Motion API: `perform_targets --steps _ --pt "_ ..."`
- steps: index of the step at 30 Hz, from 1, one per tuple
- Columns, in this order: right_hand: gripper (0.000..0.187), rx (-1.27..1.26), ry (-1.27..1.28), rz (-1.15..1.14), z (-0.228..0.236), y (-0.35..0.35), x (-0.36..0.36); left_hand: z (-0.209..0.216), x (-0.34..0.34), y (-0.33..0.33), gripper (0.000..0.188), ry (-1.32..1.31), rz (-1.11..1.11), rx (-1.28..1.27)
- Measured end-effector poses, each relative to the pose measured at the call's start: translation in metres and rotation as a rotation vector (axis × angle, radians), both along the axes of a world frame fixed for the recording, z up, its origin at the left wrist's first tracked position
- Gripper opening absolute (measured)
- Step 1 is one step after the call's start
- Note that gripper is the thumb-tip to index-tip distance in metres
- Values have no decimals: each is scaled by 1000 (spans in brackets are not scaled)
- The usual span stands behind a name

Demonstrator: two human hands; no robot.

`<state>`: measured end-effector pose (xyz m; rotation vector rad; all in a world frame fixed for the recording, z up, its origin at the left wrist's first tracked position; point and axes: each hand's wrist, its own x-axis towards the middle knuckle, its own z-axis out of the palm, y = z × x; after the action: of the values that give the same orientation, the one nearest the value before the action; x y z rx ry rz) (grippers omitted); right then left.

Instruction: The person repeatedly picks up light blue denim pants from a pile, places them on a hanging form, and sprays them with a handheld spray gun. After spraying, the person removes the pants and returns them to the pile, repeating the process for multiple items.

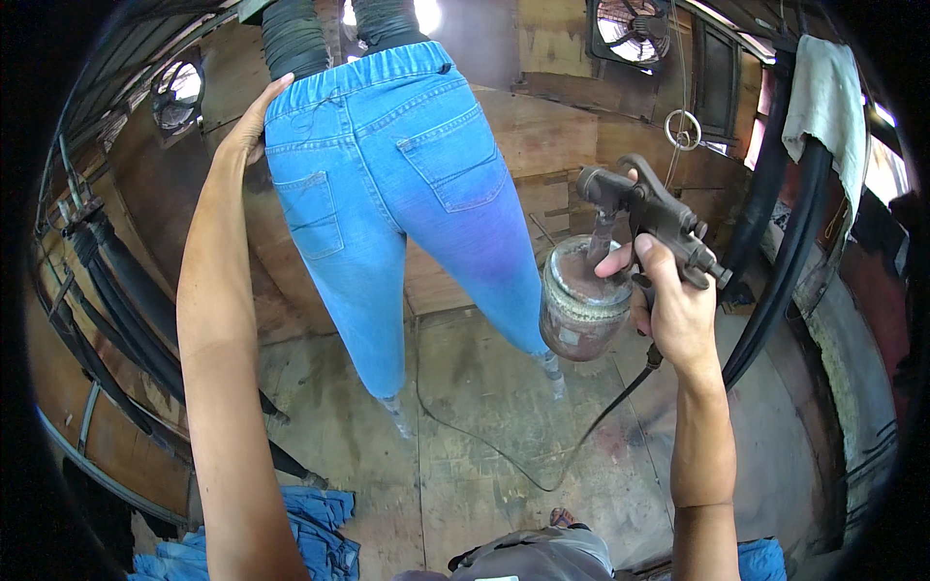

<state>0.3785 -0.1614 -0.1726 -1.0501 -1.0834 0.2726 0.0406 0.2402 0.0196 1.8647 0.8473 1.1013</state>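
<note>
A pair of light blue jeans [358,203] hangs filled out on an upright form, its back side toward me. Purple colour marks the seat and upper thigh of the right leg. My left hand [260,121] rests at the left edge of the elastic waistband, its fingers partly hidden behind the cloth. In my right hand [668,305] is a dark metal spray gun [654,218], gripped by its handle, its nozzle end toward the jeans. Below the gun hangs a round cup [586,300] with a stained, crusted rim. A thin dark hose [620,397] runs from the gun down to the floor.
Piles of blue denim [315,528] lie at the lower left, with more denim [760,560] at the lower right. Black padded tubes [107,290] stand at the left; a white cloth [826,97] drapes over others at the right. Fans [630,31] sit in the wooden walls.
</note>
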Motion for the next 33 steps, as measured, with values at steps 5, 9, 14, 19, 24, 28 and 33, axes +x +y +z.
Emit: perform_targets --steps 5,9,14,19,24,28,33 --pt "28 -165 -114 102 -25 17 7 -7 7 -2 118 -60 58 45" --pt "40 -455 -258 49 -73 48 -15 -12 11 -25 116 -49 82 54" --pt "50 -246 -190 53 -69 44 -52 -10 6 -47 116 39 64 123" --pt "33 245 -88 -5 -23 35 -89 -7 1 -60 114 188 160 236" --pt "33 32 -85 35 -34 52 -93 -2 1 -71 107 220 185 353" --pt "46 -509 -182 79 -72 66 -100 4 4 -78 98 233 191 381" --pt "41 -212 -138 225 -70 50 -117 6 8 -85 90 283 312 488"
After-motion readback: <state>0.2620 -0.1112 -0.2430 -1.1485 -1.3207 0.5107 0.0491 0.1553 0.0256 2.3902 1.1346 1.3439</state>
